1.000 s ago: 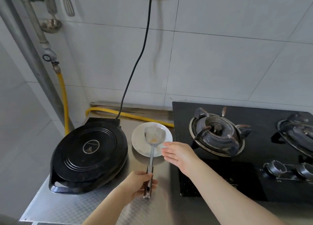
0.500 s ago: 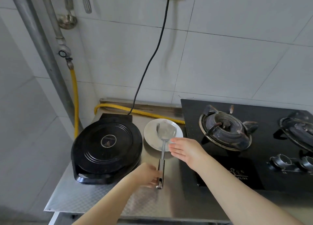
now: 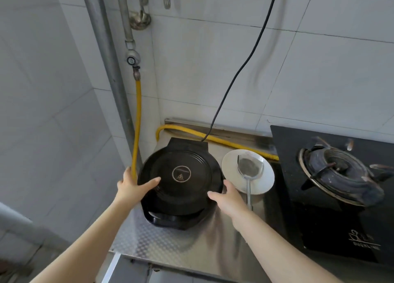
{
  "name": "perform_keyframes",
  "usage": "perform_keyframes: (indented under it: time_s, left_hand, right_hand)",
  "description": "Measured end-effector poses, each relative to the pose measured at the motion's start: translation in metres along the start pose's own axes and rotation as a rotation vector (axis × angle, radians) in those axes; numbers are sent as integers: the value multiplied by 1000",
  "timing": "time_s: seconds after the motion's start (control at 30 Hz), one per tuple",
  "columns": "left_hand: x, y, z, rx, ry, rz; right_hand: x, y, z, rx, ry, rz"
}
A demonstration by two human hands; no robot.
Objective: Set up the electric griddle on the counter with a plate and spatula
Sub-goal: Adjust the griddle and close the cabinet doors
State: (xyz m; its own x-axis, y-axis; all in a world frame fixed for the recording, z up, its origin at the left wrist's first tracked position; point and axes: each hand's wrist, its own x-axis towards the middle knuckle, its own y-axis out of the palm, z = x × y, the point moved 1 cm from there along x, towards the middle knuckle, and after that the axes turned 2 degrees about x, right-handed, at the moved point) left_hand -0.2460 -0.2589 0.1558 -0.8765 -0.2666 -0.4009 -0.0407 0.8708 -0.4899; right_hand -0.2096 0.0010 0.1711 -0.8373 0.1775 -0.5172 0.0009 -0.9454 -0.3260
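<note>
The round black electric griddle (image 3: 181, 176) sits lid down on the steel counter (image 3: 170, 242), its black cord (image 3: 238, 69) running up the wall. My left hand (image 3: 132, 186) grips its left rim with the thumb on the lid. My right hand (image 3: 226, 197) grips the right rim, thumb on top. Just right of the griddle stands a white plate (image 3: 229, 169). A metal spatula (image 3: 250, 167) lies with its blade on the plate and its handle reaching down onto the counter.
A black gas hob (image 3: 319, 197) with a burner (image 3: 339, 176) fills the counter's right side. A yellow gas hose (image 3: 137, 120) hangs at the left and runs along the back wall. Pipes and hung utensils (image 3: 140, 16) are above. The counter's front edge is near.
My left hand has let go of the spatula handle and moved to the griddle's left rim. My right hand has moved from beside the plate to the griddle's right rim. The view shifted left.
</note>
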Motion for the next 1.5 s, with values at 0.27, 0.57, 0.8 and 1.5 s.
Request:
perform_keyframes:
  time_s: [0.27, 0.57, 0.8, 1.5]
  left_hand:
    - [29, 13, 7, -191, -86, 220]
    - [84, 11, -33, -86, -102, 335]
    - [131, 22, -64, 64, -64, 475]
    - [187, 61, -85, 206, -113, 504]
  right_hand:
    - [37, 9, 7, -11, 26, -110]
    - [89, -11, 56, -120, 32, -154]
    - [175, 0, 99, -101, 15, -114]
    - [260, 44, 183, 203, -90, 169]
